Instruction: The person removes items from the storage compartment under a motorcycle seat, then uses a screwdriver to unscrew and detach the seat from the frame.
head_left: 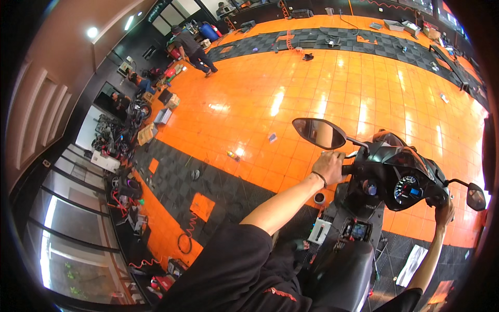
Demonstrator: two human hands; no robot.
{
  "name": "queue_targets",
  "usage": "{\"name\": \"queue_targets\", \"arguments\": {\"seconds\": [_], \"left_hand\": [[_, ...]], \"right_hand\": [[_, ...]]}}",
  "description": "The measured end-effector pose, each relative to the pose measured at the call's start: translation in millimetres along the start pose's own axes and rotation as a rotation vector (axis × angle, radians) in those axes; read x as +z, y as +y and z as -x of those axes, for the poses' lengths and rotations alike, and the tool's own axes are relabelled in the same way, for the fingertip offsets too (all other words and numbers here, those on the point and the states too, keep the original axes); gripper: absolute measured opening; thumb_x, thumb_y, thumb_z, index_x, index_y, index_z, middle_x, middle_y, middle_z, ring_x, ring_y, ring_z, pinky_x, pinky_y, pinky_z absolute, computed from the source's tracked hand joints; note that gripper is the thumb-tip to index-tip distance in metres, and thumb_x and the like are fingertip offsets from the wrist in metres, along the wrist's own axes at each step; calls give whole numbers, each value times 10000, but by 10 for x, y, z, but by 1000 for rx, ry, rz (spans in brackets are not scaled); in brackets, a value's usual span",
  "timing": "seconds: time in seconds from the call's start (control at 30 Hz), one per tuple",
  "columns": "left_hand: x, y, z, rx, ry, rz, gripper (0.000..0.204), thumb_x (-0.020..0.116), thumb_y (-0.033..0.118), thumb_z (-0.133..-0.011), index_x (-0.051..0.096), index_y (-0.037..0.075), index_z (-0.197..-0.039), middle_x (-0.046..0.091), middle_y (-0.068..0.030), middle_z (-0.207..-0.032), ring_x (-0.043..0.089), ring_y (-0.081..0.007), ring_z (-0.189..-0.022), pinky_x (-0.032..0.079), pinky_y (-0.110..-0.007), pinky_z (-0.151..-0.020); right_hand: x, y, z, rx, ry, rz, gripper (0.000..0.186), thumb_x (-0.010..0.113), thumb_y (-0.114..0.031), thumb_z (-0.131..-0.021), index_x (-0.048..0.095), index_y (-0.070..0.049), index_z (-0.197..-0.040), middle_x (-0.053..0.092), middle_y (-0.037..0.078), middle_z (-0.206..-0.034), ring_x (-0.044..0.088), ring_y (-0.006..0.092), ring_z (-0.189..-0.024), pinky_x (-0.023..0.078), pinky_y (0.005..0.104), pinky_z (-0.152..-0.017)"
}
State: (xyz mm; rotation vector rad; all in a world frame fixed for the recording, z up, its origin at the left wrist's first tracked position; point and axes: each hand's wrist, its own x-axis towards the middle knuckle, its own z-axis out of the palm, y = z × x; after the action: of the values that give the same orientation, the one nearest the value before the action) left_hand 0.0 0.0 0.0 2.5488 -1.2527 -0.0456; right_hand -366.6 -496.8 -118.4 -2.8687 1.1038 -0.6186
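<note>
A dark motor scooter (384,156) stands in front of me, its front end pointing away to the upper right. My left hand (328,167) is closed around the left handlebar grip, next to the brake lever (351,155). Farther right, my right hand (445,212) wraps the right grip, partly hidden by the handlebar cover. Between them sits the instrument panel (408,190), with a lit blue display. A left mirror (312,132) and a right mirror (475,197) stick out on stalks. Behind the handlebar is an uncovered compartment (357,230), ahead of the black seat (340,275).
A white box-like object (319,231) lies left of the scooter's body, near a dark cup (319,198). White paper (412,266) is on the grey mat at right. A person (191,49) walks at the far left; others are near parked motorcycles (112,138). A red coiled hose (191,226) crosses the floor.
</note>
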Motion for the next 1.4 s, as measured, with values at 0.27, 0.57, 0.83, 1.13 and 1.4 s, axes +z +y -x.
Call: {"name": "queue_targets", "arguments": {"seconds": [0.27,0.57,0.83,1.13,1.4], "left_hand": [[-23,-92,151,21,26,-89,601,856,385,-760,659,-15,-1163,709,-183,-1033,708,-363,-977,567,-462,-875],[305,-153,-3,87,85,-71,520,792,486,-811,676,35,-1042,733,-202,-888,743,-364,-766,600,-474,-670],[139,-80,27,152,143,-191,494,868,446,-761,663,63,-994,730,-158,-843,742,-367,-733,598,-464,-647],[85,31,13,97,97,-201,389,844,326,-774,655,61,-987,737,-160,-934,734,-382,-808,596,-484,-708],[99,-21,12,92,72,-194,594,879,389,-747,666,25,-1165,720,-175,-1054,724,-349,-992,598,-452,-828]], "right_hand": [[-1115,-1201,-251,-144,-507,-570,313,737,-253,-923,680,-55,-1159,771,150,-917,754,311,-808,565,422,-651],[-314,-32,-242,-209,-275,-76,312,806,-271,-809,733,-96,-1057,743,190,-985,691,407,-963,550,509,-842],[-849,-644,-192,-159,-270,-179,374,726,-225,-855,677,-127,-1213,731,202,-1098,685,435,-997,567,515,-854],[-677,-1171,462,276,309,208,884,800,-240,-786,388,-139,-1561,506,160,-1418,457,360,-1340,363,520,-1103],[194,-3119,3448,576,72,-228,806,706,-168,-859,353,-21,-1569,384,322,-1539,338,504,-1449,276,589,-1207]]}}
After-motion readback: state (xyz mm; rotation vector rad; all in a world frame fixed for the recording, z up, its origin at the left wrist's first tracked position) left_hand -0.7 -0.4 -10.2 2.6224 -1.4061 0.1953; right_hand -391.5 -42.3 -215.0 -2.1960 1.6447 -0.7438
